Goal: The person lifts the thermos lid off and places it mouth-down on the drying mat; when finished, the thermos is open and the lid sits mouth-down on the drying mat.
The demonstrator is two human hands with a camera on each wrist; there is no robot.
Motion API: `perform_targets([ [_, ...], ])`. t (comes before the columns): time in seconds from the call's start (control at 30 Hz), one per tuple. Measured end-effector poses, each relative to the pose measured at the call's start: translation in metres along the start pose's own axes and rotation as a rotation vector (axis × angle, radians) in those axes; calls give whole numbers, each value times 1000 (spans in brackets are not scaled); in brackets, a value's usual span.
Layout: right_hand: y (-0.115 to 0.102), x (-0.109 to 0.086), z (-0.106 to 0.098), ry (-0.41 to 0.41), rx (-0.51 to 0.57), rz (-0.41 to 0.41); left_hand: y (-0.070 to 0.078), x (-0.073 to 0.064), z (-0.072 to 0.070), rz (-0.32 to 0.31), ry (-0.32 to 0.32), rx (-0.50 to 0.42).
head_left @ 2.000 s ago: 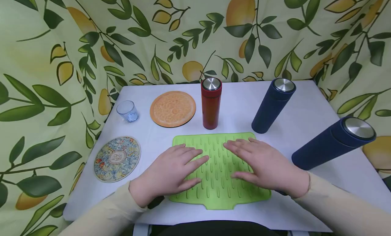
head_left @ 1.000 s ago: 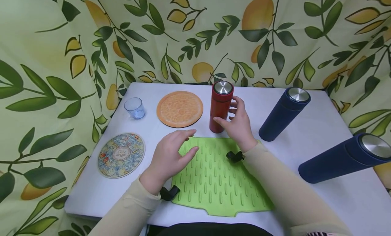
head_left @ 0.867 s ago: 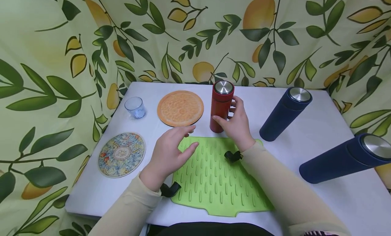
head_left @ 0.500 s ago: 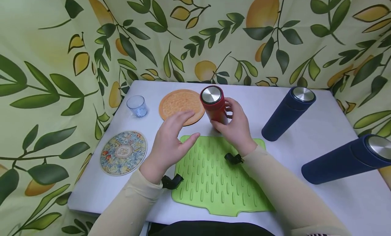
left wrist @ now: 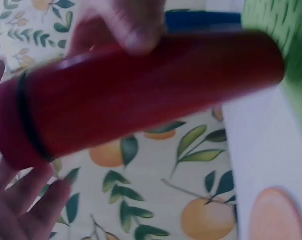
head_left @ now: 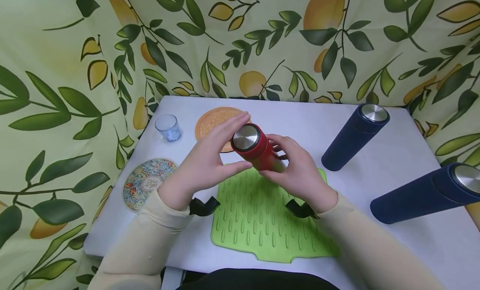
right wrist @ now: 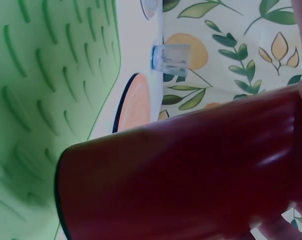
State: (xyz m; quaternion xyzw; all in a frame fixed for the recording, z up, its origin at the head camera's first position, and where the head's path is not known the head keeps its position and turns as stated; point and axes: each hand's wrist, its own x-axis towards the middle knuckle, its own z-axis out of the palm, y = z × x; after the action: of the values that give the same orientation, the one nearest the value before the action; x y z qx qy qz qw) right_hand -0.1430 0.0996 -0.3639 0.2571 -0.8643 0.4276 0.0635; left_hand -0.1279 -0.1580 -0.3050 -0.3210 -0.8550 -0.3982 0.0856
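Note:
My right hand [head_left: 298, 169] holds a red thermos [head_left: 268, 156] with a steel-topped lid [head_left: 245, 137], fingers and thumb around its body. The thermos leans toward the left, raised over the far edge of a green ribbed mat [head_left: 258, 223]. My left hand [head_left: 204, 156] stands around the lid, fingers extended along its far side and thumb along the near side. In the left wrist view the red thermos [left wrist: 141, 95] lies across the picture, with left fingertips [left wrist: 48, 195] right at the lid's edge. The right wrist view shows its base [right wrist: 91, 190] over the mat.
Two dark blue thermoses [head_left: 354, 136] stand on the right of the white table [head_left: 292, 115]. At the left are a clear blue glass [head_left: 168, 128], an orange round mat [head_left: 213, 119], partly behind my left hand, and a patterned round trivet [head_left: 144, 186]. A patterned cloth hangs behind.
From above the green mat, my right hand has reached out to the red thermos, gripped it, lifted it, tilted it left and brought it nearer. My left hand has come up to the lid.

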Motion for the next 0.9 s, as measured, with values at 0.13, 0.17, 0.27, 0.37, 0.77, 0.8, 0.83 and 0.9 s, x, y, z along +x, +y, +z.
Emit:
perform_targets([
  [0.13, 2, -4, -4, -30, -28, 15, 4, 21, -19, -21, -203, -25],
  [0.17, 3, -5, -4, -35, -33, 23, 3, 26, -22, -29, -241, -29],
  [0.27, 6, -7, -7, -51, -46, 51, 0, 35, -26, -45, -324, -11],
  [0.37, 8, -8, -9, -67, -62, 77, -4, 38, -24, -52, -361, -6],
  [0.77, 8, -14, -14, -90, -131, 83, -7, 39, -14, -98, -311, 55],
  [0.8, 8, -14, -14, -85, -137, 78, -6, 39, -12, -118, -292, 94],
  [0.83, 7, -15, -14, -81, -144, 74, -5, 38, -10, -135, -272, 137],
  [0.9, 7, -15, -14, -74, -158, 66, -2, 38, -7, -150, -232, 229],
])
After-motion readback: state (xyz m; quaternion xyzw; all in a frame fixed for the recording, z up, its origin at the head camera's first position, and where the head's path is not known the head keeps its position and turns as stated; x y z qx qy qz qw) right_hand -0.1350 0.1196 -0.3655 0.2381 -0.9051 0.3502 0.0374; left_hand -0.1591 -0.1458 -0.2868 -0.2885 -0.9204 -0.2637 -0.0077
